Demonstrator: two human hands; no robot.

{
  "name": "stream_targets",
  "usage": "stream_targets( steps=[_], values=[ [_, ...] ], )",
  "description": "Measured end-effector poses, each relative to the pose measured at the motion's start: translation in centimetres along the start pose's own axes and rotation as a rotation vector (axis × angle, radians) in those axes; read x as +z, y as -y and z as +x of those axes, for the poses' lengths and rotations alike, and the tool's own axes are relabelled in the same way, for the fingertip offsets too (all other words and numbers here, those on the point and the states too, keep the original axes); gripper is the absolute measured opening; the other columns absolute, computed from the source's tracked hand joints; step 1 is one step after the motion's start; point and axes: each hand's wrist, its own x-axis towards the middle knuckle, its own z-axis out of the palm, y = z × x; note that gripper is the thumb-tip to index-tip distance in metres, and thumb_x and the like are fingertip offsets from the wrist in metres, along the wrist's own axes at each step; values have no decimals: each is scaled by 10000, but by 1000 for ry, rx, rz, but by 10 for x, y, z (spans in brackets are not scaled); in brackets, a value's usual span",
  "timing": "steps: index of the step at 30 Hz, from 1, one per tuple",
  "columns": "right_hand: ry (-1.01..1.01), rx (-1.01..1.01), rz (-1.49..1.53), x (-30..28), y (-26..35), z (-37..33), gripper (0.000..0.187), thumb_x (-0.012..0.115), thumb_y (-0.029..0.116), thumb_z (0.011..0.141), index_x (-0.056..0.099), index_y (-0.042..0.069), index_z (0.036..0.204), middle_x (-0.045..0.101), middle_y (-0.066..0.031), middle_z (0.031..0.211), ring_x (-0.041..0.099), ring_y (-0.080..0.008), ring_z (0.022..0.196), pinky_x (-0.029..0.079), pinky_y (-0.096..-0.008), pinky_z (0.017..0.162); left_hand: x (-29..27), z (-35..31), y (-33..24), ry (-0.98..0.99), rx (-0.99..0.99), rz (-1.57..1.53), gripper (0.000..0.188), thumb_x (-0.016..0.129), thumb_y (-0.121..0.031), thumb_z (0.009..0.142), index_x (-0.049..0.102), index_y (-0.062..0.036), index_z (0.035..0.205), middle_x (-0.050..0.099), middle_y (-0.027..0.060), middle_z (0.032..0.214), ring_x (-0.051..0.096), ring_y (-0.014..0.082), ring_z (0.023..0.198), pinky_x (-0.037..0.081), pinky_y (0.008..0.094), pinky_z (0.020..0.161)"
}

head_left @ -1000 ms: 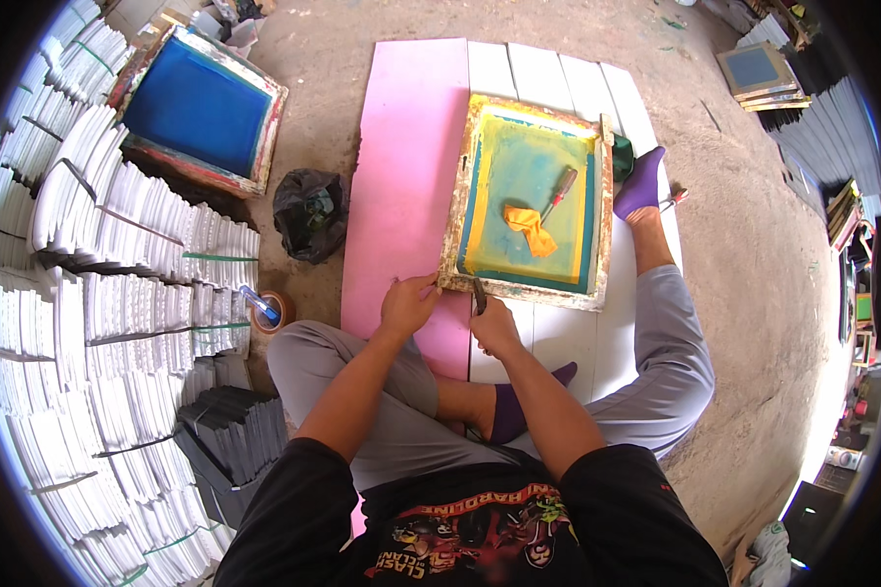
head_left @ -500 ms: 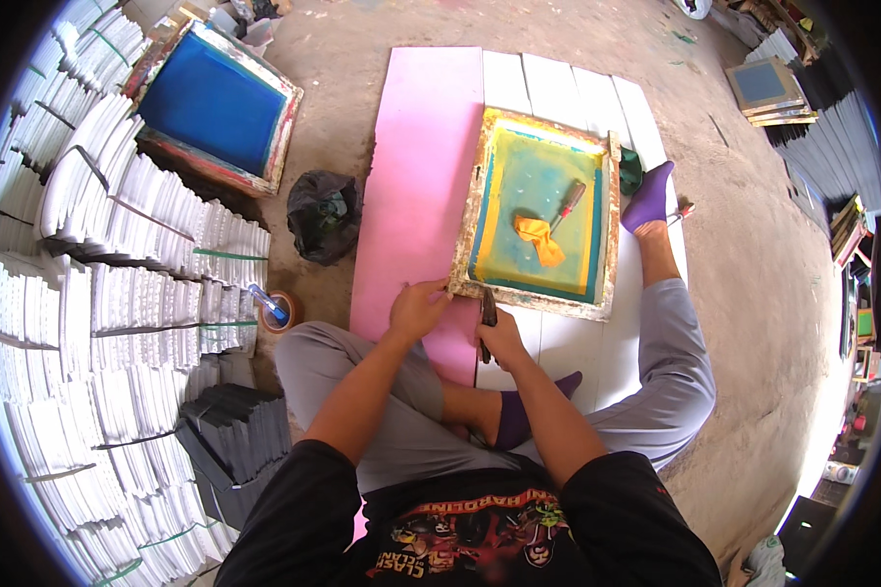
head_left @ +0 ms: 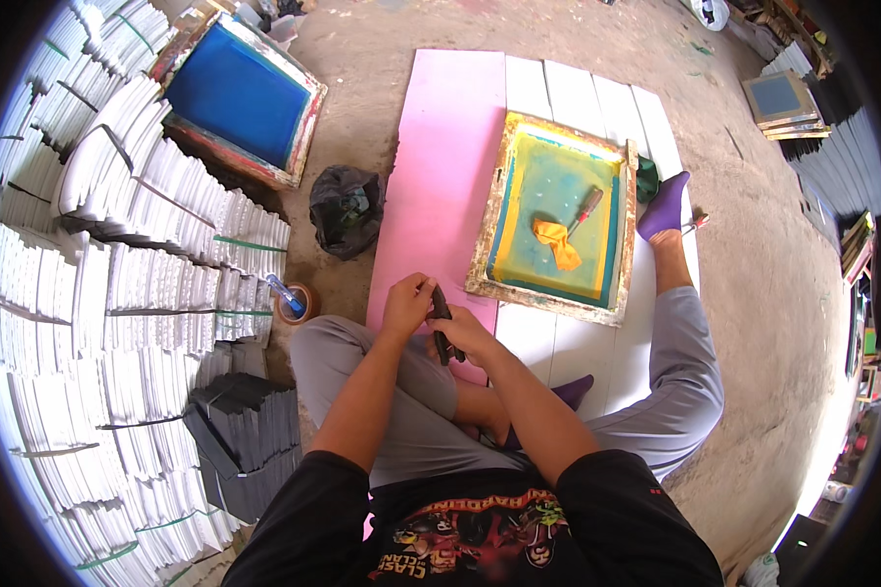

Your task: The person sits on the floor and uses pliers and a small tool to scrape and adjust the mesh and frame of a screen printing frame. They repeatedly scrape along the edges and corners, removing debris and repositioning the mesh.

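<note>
My right hand (head_left: pixel 468 331) is wrapped around dark pliers (head_left: pixel 441 311), held above the pink board in front of my lap. The jaws point away from me and the handle ends stick out below the hand. My left hand (head_left: pixel 407 306) is closed, its fingertips pinched together beside the jaws; whatever they grip is too small to make out. Just ahead to the right lies a worn wooden screen-printing frame (head_left: pixel 481 240) with yellow-green mesh. On its mesh rest a screwdriver (head_left: pixel 588 205) and a crumpled orange cloth (head_left: pixel 558 242).
Pink and white boards (head_left: pixel 440 147) lie beneath the frame. Left of them stand a black plastic bag (head_left: pixel 346 210), a tape roll (head_left: pixel 308 303) and tall paper stacks (head_left: pixel 157 293). A blue screen frame (head_left: pixel 313 117) leans farther back. My purple-socked foot (head_left: pixel 666 205) flanks the near frame.
The pliers have moved left, away from the frame's near edge, and are now close to my left hand. My left hand has come off the frame's corner and its fingers meet the jaws.
</note>
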Motion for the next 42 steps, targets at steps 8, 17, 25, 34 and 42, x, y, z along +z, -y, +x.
stream_targets(
  steps=[8, 17, 25, 34, 42],
  values=[
    [-75, 114, -51, -14, -12, -12, 447, 596, 262, 1033, 512, 60, 1423, 708, -147, 955, 740, -257, 795, 555, -432, 679, -5, 7, 15, -78, -189, 452, 355, 693, -375, 962, 768, -55, 1096, 765, 169, 922, 744, 369, 879, 572, 488, 792],
    [-426, -18, -211, -60, -29, -37, 318, 630, 170, 962, 567, -42, 1190, 668, -140, 826, 684, -232, 612, 512, -352, 507, 18, -2, 5, 10, 96, 414, 393, 692, -321, 950, 725, -99, 1273, 736, 143, 1193, 717, 331, 1063, 567, 459, 908],
    [-484, 24, -333, -72, -25, -21, 163, 605, 105, 901, 580, -36, 980, 613, -131, 694, 654, -248, 562, 520, -404, 491, 38, -6, -1, 141, 259, 353, 400, 702, -278, 955, 714, -88, 1307, 751, 174, 1154, 714, 356, 1067, 557, 447, 938],
    [-570, 107, -596, -48, 10, -32, 331, 530, 120, 892, 573, -111, 1125, 703, -279, 843, 720, -347, 605, 553, -444, 483, 37, -4, 0, 140, 235, 337, 393, 702, -289, 940, 724, -108, 1289, 753, 158, 1146, 715, 357, 1044, 559, 462, 908],
    [-688, 170, -777, -44, 1, -23, 424, 540, 141, 907, 575, -65, 1276, 710, -332, 1118, 722, -450, 1051, 578, -528, 890, 37, -4, -7, 166, 234, 350, 382, 684, -301, 942, 730, -106, 1267, 741, 138, 1185, 705, 353, 1060, 561, 469, 893]
  ],
)
